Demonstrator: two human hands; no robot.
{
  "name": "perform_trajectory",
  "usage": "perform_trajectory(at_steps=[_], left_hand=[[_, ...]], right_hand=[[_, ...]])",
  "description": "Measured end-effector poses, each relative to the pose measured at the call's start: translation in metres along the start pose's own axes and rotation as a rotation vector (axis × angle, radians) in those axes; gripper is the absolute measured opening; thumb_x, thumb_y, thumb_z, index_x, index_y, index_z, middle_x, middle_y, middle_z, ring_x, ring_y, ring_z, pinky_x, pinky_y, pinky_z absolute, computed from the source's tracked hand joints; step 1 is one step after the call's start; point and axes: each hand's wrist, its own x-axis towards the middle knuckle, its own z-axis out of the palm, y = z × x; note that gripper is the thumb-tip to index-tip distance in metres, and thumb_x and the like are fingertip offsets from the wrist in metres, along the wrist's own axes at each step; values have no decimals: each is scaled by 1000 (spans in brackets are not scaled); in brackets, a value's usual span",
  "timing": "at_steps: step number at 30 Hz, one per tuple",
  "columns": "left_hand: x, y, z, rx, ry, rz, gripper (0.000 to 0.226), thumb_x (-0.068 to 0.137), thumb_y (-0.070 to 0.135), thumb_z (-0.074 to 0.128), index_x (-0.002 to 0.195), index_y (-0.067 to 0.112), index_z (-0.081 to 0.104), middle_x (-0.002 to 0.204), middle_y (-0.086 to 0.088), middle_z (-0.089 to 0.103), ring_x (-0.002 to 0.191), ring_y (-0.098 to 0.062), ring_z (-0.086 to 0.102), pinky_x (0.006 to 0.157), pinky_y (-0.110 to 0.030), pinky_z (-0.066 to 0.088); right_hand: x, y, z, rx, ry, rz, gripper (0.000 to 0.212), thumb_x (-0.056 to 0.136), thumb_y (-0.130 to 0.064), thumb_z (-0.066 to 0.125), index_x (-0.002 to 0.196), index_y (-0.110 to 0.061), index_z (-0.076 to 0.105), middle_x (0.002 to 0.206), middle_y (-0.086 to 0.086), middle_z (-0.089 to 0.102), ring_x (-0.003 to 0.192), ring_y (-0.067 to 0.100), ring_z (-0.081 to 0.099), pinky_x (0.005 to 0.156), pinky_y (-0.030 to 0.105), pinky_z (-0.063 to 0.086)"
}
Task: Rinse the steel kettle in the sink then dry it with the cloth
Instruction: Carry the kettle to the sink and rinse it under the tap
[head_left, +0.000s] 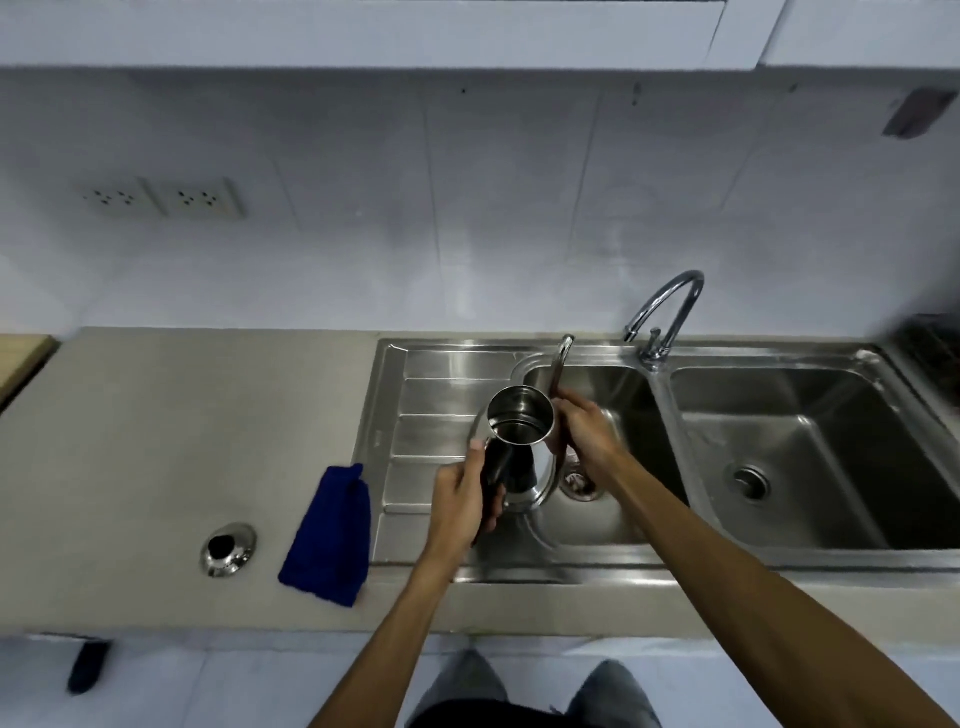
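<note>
**Item:** steel kettle (519, 431), open-mouthed and roughly upright. It appears lifted above the left basin of the sink (623, 395), at the draining-board side, with the drain (579, 483) just beside its base.

**Grip:** left hand (462, 499) wraps closed round the black handle (496, 467). Right hand (587, 431) curls against the body at the foot of the spout (561, 364).

**Water:** no stream shows at the tap (670, 306). Whether the kettle holds water cannot be told.

**Accessories:** lid (228, 550) and blue cloth (330, 540), both on the counter (182, 415), the cloth nearest the sink.

**Step in hand (judged):** rinsing.

**Handling notes:**
- Keep the handle grip firm, as wet steel is likely to be slippery.
- Steady the body from the spout side while swirling.
- Tip out over the drain, mouth and spout both low.
- Shake off drips inside the basin before reaching for the cloth.
</note>
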Motion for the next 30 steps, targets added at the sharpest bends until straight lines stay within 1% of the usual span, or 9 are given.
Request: perform_trajectory(at_steps=[4, 10, 13, 15, 17, 19, 24, 28, 30], left_hand=[[13, -7, 38, 24, 205, 29, 60, 104, 40, 39, 60, 5, 59, 46, -5, 54, 36, -13, 45, 38, -23, 34], [36, -35, 94, 16, 386, 115, 67, 90, 64, 40, 48, 14, 57, 42, -1, 51, 41, -17, 48, 48, -32, 38], [45, -44, 126, -1, 469, 125, 63, 94, 59, 40, 49, 18, 56, 45, 0, 53, 44, -17, 50, 48, -31, 39], [52, -53, 145, 12, 520, 116, 60, 101, 47, 40, 53, 16, 58, 48, -1, 55, 47, -16, 53, 48, -28, 41], [62, -64, 159, 23, 545, 83, 59, 103, 39, 39, 58, 8, 60, 51, -2, 58, 49, -15, 55, 49, -26, 43], [74, -72, 173, 36, 573, 62, 64, 103, 40, 39, 61, -3, 59, 52, -7, 57, 49, -17, 54, 51, -32, 43], [102, -84, 206, 82, 557, 38, 63, 104, 40, 38, 63, -4, 60, 55, -21, 61, 49, -23, 57, 49, -51, 52], [127, -88, 221, 151, 518, 30, 68, 103, 47, 35, 52, 6, 56, 45, -10, 58, 42, -32, 60, 44, -49, 51], [139, -85, 228, 184, 498, 23, 69, 103, 45, 34, 51, 6, 55, 45, -10, 59, 42, -30, 61, 44, -44, 51]], right_hand=[[26, -8, -13, -34, -96, -6, 31, 97, -5, 50, 122, -7, 67, 109, 11, 72, 96, 20, 66, 84, 29, 52], [72, -12, -49, -133, -215, -27, 24, 100, -15, 51, 114, -17, 71, 103, 4, 75, 96, 18, 68, 86, 29, 51], [93, -10, -79, -244, -224, -71, 25, 101, -26, 52, 118, -16, 69, 108, 1, 73, 103, 17, 67, 98, 32, 49], [112, 1, -111, -440, -202, -115, 35, 99, -29, 57, 130, -13, 62, 121, 0, 67, 113, 16, 61, 106, 34, 44], [133, 15, -146, -623, -178, -158, 43, 96, -24, 62, 136, -10, 56, 132, 6, 63, 122, 22, 59, 110, 38, 43], [137, 7, -176, -721, -165, -183, 46, 94, -12, 63, 138, -4, 52, 136, 15, 59, 125, 29, 57, 111, 34, 40], [154, -23, -222, -983, -117, -357, 52, 95, 0, 54, 146, 1, 40, 149, 17, 44, 139, 31, 43, 111, 24, 27], [190, -30, -232, -1185, -246, -417, 63, 97, -2, 47, 153, 3, 17, 162, 19, 14, 151, 29, 15, 119, 22, 11], [206, -31, -234, -1293, -290, -409, 69, 97, -4, 44, 155, 3, 7, 163, 20, 2, 153, 28, 4, 123, 27, 8]])
